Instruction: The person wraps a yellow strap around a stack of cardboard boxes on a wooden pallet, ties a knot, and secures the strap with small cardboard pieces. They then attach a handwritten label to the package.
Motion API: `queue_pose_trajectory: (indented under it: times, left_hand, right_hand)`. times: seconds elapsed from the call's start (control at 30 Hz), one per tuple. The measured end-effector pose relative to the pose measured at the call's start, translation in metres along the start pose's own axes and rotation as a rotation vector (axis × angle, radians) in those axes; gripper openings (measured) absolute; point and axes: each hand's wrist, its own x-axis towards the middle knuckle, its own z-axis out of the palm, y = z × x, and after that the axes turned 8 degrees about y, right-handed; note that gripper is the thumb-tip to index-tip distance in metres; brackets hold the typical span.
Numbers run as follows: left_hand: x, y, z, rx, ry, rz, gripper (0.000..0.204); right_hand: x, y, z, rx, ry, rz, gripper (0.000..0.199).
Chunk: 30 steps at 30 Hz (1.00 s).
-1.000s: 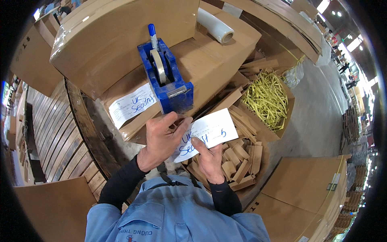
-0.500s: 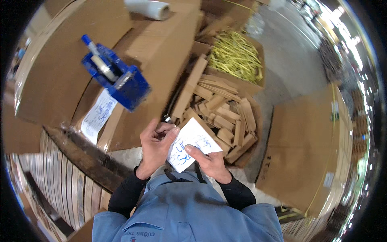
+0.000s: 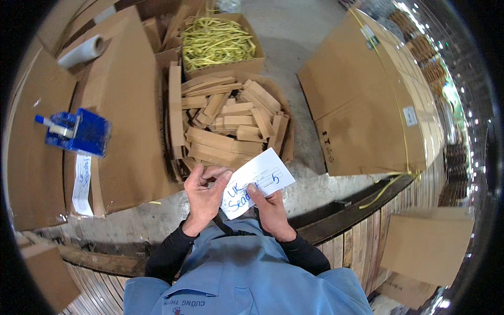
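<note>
A white paper sheet (image 3: pixel 273 168) with blue handwriting is held in front of my chest. My right hand (image 3: pixel 270 210) grips it from its lower side, thumb across its face and fingers behind. At the sheet's left edge is my left hand (image 3: pixel 202 197), its thumb and fingers closed together; whether they pinch the paper or some small thing is unclear. A blue tape dispenser (image 3: pixel 92 132) sits on a large carton (image 3: pixel 128 121) at the left, with a blue-capped marker (image 3: pixel 44 121) at its end. Another handwritten paper (image 3: pixel 82 186) hangs below the dispenser.
Ahead stands a box of cardboard strips (image 3: pixel 226 123), with a box of yellow strapping (image 3: pixel 218 44) behind it. A tall strapped carton (image 3: pixel 362 105) stands at the right. A roll of clear film (image 3: pixel 81 51) lies at the far left. Wooden slats (image 3: pixel 362 231) run behind me.
My view has turned to the right, so the cartons and dispenser shift left. Both hands keep the sheet between them, and more of its writing shows now.
</note>
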Motion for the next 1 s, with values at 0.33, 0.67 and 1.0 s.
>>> queue_pose_trajectory:
  times: [0.33,0.67,1.0]
  left_hand:
    - [-0.044,-0.047,0.116,0.037,-0.149,0.084,0.022]
    - [-0.119,-0.113,0.315,-0.043,-0.337,-0.238,0.023]
    - [-0.116,-0.116,0.459,0.375,-0.685,0.334,0.010]
  right_hand:
    - [-0.023,-0.010,-0.135,-0.162,0.061,-0.144,0.020]
    - [-0.049,-0.050,-0.375,-0.263,0.255,-0.055,0.019]
    - [-0.055,-0.052,-0.477,-0.198,0.581,-0.037,0.024]
